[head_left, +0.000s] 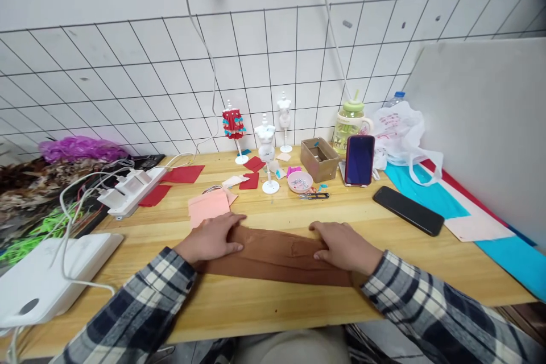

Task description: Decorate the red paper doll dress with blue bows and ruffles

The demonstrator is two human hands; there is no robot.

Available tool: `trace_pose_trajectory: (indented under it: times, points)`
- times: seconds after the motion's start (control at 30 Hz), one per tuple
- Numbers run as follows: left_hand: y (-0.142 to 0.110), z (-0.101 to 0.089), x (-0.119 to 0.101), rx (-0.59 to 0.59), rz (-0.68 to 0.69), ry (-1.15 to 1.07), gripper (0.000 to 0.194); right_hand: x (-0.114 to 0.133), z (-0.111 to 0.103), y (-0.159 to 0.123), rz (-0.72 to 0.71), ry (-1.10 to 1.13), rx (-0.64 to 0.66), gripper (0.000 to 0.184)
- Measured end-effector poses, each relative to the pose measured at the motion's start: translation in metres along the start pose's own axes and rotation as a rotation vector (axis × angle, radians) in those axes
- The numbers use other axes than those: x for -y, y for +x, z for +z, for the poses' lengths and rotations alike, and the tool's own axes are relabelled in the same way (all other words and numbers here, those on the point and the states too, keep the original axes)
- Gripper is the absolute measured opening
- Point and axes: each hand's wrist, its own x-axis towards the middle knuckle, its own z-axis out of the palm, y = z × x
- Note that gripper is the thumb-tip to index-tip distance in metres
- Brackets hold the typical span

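A long brown strip of cloth (277, 253) lies flat on the wooden table (273, 301) in front of me. My left hand (211, 238) rests palm down on its left end, fingers stretched out and together. My right hand (343, 245) lies palm down on its right end, fingers loosely curled over the cloth's top edge. Neither hand lifts the cloth. Pink sheets (209, 206) lie just beyond my left hand.
Small white mannequins (267, 151) stand at the back, one in a red dress (233, 123). Red pieces (183, 174), a pink bowl (300, 181), scissors (314, 195), a cardboard box (319, 159), two phones (407, 210), a green cup (350, 122) and a white device (46, 273) are around.
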Motion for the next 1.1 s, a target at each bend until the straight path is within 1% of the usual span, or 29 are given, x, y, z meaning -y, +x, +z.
trace_pose_trajectory:
  times: [0.03, 0.07, 0.1, 0.13, 0.2, 0.23, 0.27, 0.3, 0.33, 0.37, 0.4, 0.47, 0.5, 0.53, 0.57, 0.6, 0.63, 0.7, 0.73, 0.77, 0.8, 0.83, 0.87, 0.9, 0.93, 1.0, 1.03, 1.07, 1.1]
  points:
    - [0.001, -0.006, 0.004, 0.039, -0.036, 0.014, 0.063, -0.001, -0.004, 0.004, -0.002, -0.018, 0.038, 0.037]
    - [0.002, -0.012, 0.008, 0.062, -0.045, 0.027, 0.052, -0.002, -0.008, 0.008, -0.021, -0.037, 0.056, 0.027]
    - [0.002, -0.018, 0.011, 0.063, -0.032, 0.035, 0.041, -0.001, -0.014, 0.012, -0.047, -0.063, 0.037, 0.019]
    - [0.001, -0.025, 0.013, 0.037, -0.004, 0.042, 0.03, 0.0, -0.021, 0.015, -0.073, -0.087, -0.021, 0.015]
    - [-0.005, -0.041, 0.017, -0.108, 0.053, 0.059, 0.021, 0.003, -0.037, 0.02, -0.099, -0.118, -0.214, 0.009]
    - [-0.011, -0.048, 0.018, -0.21, 0.051, 0.081, 0.021, 0.005, -0.044, 0.022, -0.098, -0.128, -0.332, 0.007]
    - [-0.017, -0.055, 0.019, -0.352, 0.024, 0.12, 0.022, 0.007, -0.049, 0.023, -0.094, -0.139, -0.451, 0.007]
    - [-0.024, -0.059, 0.019, -0.465, 0.004, 0.187, 0.022, 0.009, -0.051, 0.024, -0.092, -0.155, -0.558, 0.009]
    - [-0.031, -0.061, 0.02, -0.52, 0.0, 0.258, 0.021, 0.01, -0.05, 0.025, -0.104, -0.178, -0.634, 0.012]
    - [-0.038, -0.06, 0.021, -0.524, 0.018, 0.32, 0.021, 0.011, -0.046, 0.026, -0.128, -0.206, -0.672, 0.015]
    - [-0.044, -0.057, 0.021, -0.48, 0.046, 0.365, 0.021, 0.011, -0.039, 0.028, -0.162, -0.239, -0.67, 0.016]
    - [-0.056, -0.045, 0.018, -0.353, 0.069, 0.371, 0.02, 0.009, -0.019, 0.032, -0.252, -0.302, -0.559, 0.016]
    - [-0.063, -0.038, 0.014, -0.322, 0.029, 0.336, 0.022, 0.008, -0.008, 0.034, -0.295, -0.325, -0.489, 0.015]
    - [-0.069, -0.031, 0.008, -0.314, -0.034, 0.27, 0.031, 0.007, 0.001, 0.037, -0.338, -0.343, -0.43, 0.014]
    - [-0.075, -0.025, 0.0, -0.274, -0.074, 0.162, 0.038, 0.006, 0.009, 0.039, -0.378, -0.355, -0.392, 0.014]
    - [-0.081, -0.019, -0.011, -0.197, -0.084, 0.001, 0.039, 0.006, 0.013, 0.042, -0.405, -0.357, -0.382, 0.015]
    - [-0.086, -0.013, -0.024, -0.069, -0.075, -0.204, 0.038, 0.005, 0.015, 0.044, -0.419, -0.345, -0.399, 0.016]
    - [-0.086, 0.001, -0.052, 0.426, 0.067, -0.692, 0.047, 0.006, 0.011, 0.049, -0.414, -0.292, -0.49, 0.017]
    - [-0.081, 0.008, -0.065, 0.578, 0.071, -0.97, 0.054, 0.007, 0.005, 0.05, -0.401, -0.257, -0.547, 0.017]
    - [-0.072, 0.016, -0.077, 0.625, 0.016, -1.25, 0.06, 0.009, -0.001, 0.052, -0.388, -0.226, -0.597, 0.017]
    - [-0.059, 0.023, -0.086, 0.577, -0.055, -1.522, 0.064, 0.01, -0.008, 0.054, -0.377, -0.2, -0.634, 0.018]
    - [-0.044, 0.03, -0.093, 0.492, -0.11, -1.774, 0.068, 0.012, -0.014, 0.055, -0.368, -0.175, -0.662, 0.018]
    - [-0.028, 0.035, -0.097, 0.361, -0.16, -1.993, 0.071, 0.013, -0.019, 0.057, -0.365, -0.148, -0.683, 0.018]
    - [-0.013, 0.039, -0.101, 0.215, -0.217, -2.156, 0.071, 0.013, -0.022, 0.058, -0.356, -0.119, -0.702, 0.018]
    - [0.0, 0.041, -0.103, 0.083, -0.291, -2.258, 0.067, 0.012, -0.023, 0.059, -0.341, -0.089, -0.718, 0.018]
    - [0.014, 0.044, -0.106, -0.102, -0.408, -2.32, 0.055, 0.009, -0.022, 0.06, -0.304, -0.041, -0.728, 0.018]
    - [0.013, 0.044, -0.108, -0.118, -0.42, -2.294, 0.046, 0.006, -0.02, 0.06, -0.293, -0.03, -0.708, 0.018]
    - [0.008, 0.043, -0.11, -0.065, -0.4, -2.237, 0.037, 0.002, -0.017, 0.059, -0.293, -0.026, -0.671, 0.018]
    - [-0.002, 0.04, -0.111, 0.093, -0.339, -2.147, 0.032, -0.001, -0.014, 0.058, -0.301, -0.024, -0.615, 0.018]
